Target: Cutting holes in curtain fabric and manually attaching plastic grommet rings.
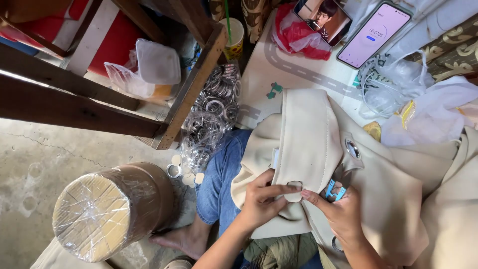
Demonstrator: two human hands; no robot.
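Cracked concrete floor (30,159) fills the left of the view, with a wooden frame (189,84) standing on it and a plastic-wrapped roll (107,209) lying below. A clear bag of metal rings (211,114) rests against the frame, a few loose rings and fabric discs just beside it. The person sits with a knee in jeans (219,179) and a bare foot (179,239) on the floor.

Beige curtain (308,144) is draped over the lap and spreads to the right. The left hand (261,201) pinches a fold of curtain at a cut hole (295,186), thumb and fingers closed on the cloth. The right hand (343,216) presses a fingertip to the same spot, and blue scissor handles (334,190) sit against it; whether it grips them cannot be told. A fitted eyelet (352,148) shows higher on the curtain.

Two phones (373,32) lie on a mat (279,69) above, near a red bag (298,32) and a paper cup (233,37).
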